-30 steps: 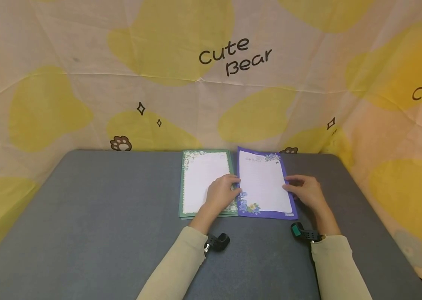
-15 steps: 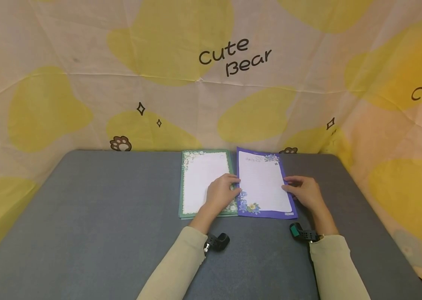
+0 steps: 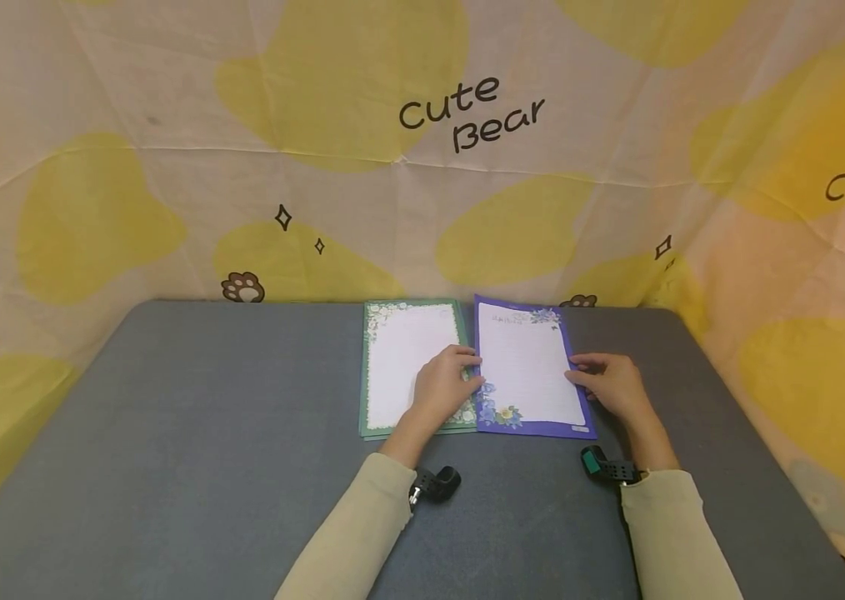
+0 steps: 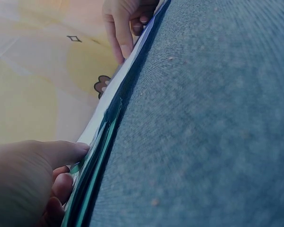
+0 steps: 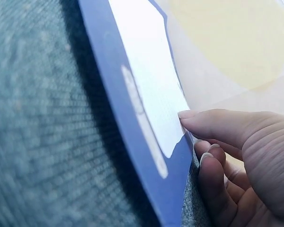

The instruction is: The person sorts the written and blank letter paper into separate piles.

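Note:
A purple-bordered sheet of floral writing paper (image 3: 523, 358) lies slightly bowed on the right in the head view. Green-bordered floral sheets (image 3: 403, 358) are stacked at its left, their layered edges visible in the left wrist view. Over the right part of that green stack, my left hand (image 3: 445, 383) rests its fingertips and thumb at the purple sheet's left edge. My right hand (image 3: 612, 383) pinches the purple sheet's right edge; in the right wrist view the thumb (image 5: 213, 124) is on top and curled fingers are below the edge.
Both papers lie near the far edge of a grey cloth-covered table (image 3: 242, 467). Behind it hangs a yellow-patterned cloth (image 3: 347, 125) with printed words. Black bands (image 3: 436, 484) with small devices sit at both wrists.
The right hand has shifted very slightly left, and the purple sheet moved a little with it. The left hand and the green stack have stayed in place.

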Demonstrator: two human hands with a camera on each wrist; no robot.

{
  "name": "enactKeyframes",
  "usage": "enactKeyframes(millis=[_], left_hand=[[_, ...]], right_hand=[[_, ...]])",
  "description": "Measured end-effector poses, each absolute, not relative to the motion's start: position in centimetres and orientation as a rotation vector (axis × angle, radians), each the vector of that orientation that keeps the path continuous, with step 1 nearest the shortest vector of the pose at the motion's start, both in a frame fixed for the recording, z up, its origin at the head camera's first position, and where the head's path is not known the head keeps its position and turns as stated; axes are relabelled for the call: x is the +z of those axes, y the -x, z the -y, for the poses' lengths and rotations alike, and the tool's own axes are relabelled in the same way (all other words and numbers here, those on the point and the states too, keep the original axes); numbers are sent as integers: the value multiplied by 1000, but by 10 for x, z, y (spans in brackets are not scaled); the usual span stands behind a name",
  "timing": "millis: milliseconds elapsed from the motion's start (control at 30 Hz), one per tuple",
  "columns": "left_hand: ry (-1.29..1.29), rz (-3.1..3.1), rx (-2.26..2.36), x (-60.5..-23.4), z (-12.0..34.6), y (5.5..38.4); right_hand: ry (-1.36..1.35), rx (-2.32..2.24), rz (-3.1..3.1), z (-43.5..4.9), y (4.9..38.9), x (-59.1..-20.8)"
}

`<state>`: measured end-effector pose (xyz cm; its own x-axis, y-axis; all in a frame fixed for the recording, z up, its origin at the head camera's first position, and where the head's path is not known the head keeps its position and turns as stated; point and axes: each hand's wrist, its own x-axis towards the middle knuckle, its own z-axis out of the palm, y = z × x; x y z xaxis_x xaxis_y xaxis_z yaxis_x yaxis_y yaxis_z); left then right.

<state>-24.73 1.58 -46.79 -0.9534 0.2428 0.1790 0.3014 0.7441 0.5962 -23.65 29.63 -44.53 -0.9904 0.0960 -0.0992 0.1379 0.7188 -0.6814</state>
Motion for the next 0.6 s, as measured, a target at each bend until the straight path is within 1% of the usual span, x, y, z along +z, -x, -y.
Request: enactKeyframes(millis=[333,600], left_hand=[[454,2844,-952,-461,-14,245],[483,2864,-986,-459,-13,243]], right_hand=[[-232,-1179,-2915,-296,239,-452],[-361,-1318,-2967,-297,237,-461]])
